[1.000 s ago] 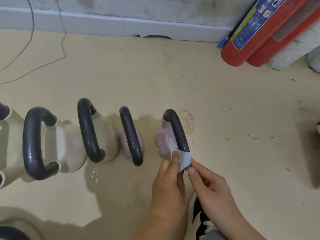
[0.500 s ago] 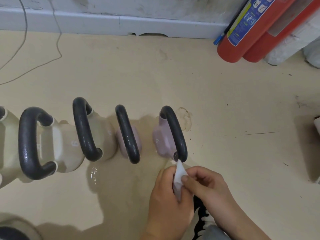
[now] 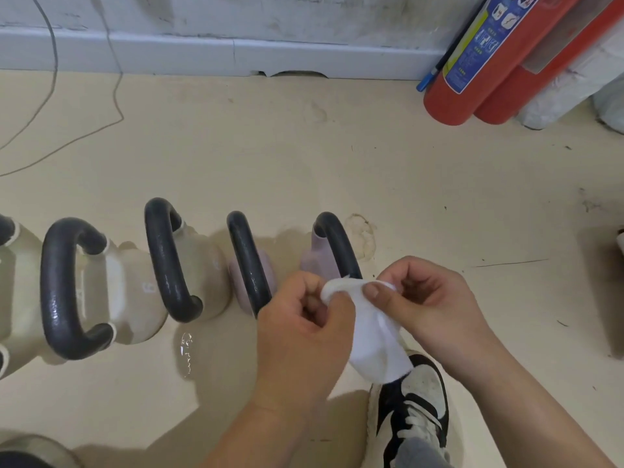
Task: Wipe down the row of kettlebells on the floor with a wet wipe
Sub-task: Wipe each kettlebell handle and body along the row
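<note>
Heavy, rigid kettlebells point(image 3: 135, 282) line the floor point(image 3: 439, 184) from its left edge, best steadied by their handles point(image 3: 54, 288), while my left hand point(image 3: 300, 336) and right hand point(image 3: 432, 298) both pinch the limp, probably damp wet wipe point(image 3: 374, 336) near the rightmost one

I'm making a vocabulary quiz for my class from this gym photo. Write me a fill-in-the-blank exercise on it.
1. The left hand and the right hand both hold a ____ wet wipe.
2. The kettlebells all have ____ handles.
3. Two ____ fire extinguishers lean at the wall.
Missing words: white; black; red.
</note>
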The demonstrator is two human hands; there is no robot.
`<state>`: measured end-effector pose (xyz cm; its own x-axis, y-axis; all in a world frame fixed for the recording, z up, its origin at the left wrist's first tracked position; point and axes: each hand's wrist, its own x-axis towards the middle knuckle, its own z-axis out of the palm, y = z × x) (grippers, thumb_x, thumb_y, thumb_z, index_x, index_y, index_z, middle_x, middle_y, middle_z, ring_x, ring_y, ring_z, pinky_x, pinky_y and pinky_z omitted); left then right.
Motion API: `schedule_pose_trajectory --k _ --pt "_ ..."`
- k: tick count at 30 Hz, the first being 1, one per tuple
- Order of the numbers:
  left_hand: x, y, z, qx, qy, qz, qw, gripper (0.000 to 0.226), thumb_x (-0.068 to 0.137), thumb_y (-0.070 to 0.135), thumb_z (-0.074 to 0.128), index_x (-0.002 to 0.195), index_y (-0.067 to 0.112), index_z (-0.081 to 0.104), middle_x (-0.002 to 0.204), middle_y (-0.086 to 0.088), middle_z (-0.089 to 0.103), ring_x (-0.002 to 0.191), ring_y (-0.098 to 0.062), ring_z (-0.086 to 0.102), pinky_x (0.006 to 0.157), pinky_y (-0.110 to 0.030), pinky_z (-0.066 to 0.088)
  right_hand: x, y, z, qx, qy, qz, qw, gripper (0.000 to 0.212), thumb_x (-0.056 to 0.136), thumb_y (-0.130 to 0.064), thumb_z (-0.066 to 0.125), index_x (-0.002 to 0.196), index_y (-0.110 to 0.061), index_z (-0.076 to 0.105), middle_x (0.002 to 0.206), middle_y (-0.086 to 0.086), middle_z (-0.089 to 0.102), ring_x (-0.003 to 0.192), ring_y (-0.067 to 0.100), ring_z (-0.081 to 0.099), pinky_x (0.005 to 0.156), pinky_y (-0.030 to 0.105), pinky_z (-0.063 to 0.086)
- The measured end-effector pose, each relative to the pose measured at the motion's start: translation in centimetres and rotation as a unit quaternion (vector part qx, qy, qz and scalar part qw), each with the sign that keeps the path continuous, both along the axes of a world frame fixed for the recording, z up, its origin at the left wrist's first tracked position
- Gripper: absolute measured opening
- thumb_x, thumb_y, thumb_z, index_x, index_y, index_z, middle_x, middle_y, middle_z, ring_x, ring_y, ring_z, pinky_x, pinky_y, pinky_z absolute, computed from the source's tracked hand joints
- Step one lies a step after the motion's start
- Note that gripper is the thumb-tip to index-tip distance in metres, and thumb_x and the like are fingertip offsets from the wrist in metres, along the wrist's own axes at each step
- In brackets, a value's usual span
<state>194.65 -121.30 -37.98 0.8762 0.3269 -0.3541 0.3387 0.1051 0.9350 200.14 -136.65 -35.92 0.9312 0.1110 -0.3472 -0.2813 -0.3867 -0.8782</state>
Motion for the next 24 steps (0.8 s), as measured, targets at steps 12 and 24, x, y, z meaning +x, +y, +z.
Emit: schedule_pose_trajectory --k 12,24 --pt "0.1 -3.3 -1.3 0.118 -0.001 -0.023 0.993 0.009 0.100 0.028 0.058 0.096 0.034 0.064 0.088 0.013 0.068 0.082 -0.006 0.065 0.071 -0.030 0.055 -2.7 2.0 0.1 -0.036 0.054 -0.014 0.998 0.032 0.104 -0.013 0.055 0.107 -0.038 0.075 0.094 -0.022 0.079 0.091 -0.010 0.070 0.075 0.005 0.048" --pt "-3.1 -3.9 -4.1 0.175 0.004 -0.070 0.982 0.016 0.101 0.017 0.057 0.107 0.024 0.069 0.091 0.021 0.055 0.082 0.001 0.052 0.071 -0.010 0.043 -5.2 2.0 -0.7 -0.032 0.141 0.043 0.989 0.031 0.109 -0.029 0.043 0.128 -0.043 0.062 0.111 0.000 0.075 0.107 0.003 0.066 0.076 0.006 0.045"
